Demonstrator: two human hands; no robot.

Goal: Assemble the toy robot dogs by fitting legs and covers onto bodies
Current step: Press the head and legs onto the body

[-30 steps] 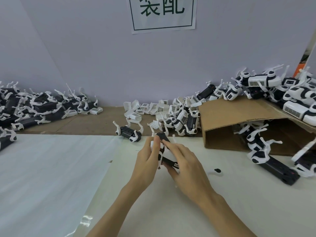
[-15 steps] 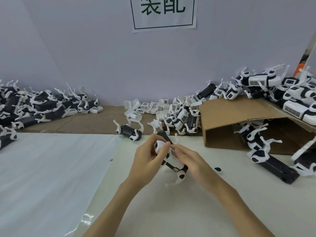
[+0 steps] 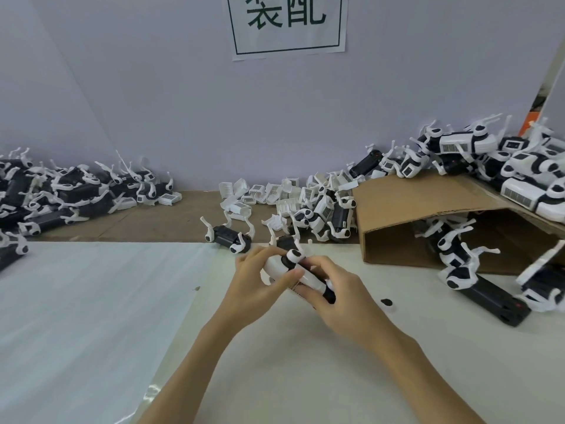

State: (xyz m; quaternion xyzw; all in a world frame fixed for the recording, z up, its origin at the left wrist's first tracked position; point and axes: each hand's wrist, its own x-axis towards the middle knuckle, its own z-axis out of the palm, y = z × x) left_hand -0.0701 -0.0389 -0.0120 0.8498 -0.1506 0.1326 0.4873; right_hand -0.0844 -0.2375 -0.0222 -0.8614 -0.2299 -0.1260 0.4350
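Note:
I hold one black-and-white toy dog [image 3: 296,268] between both hands above the middle of the white table. My left hand [image 3: 260,286] wraps its white upper end, thumb pressed along the white cover. My right hand [image 3: 339,295] grips the lower black end from the right. A white leg joint with a black disc sticks up between my fingers. Much of the body is hidden by my fingers. Another black body with white legs [image 3: 227,235] lies just beyond my hands.
A heap of loose white covers [image 3: 269,194] sits by the back wall. Piles of dogs lie at far left [image 3: 61,191] and at right, on and inside a cardboard box [image 3: 428,206]. A small black cap [image 3: 386,302] lies right of my hands.
The toy dog has been turned in my hands, so its white cover now faces up. My right hand has closed in over the lower end, and both hands press together.

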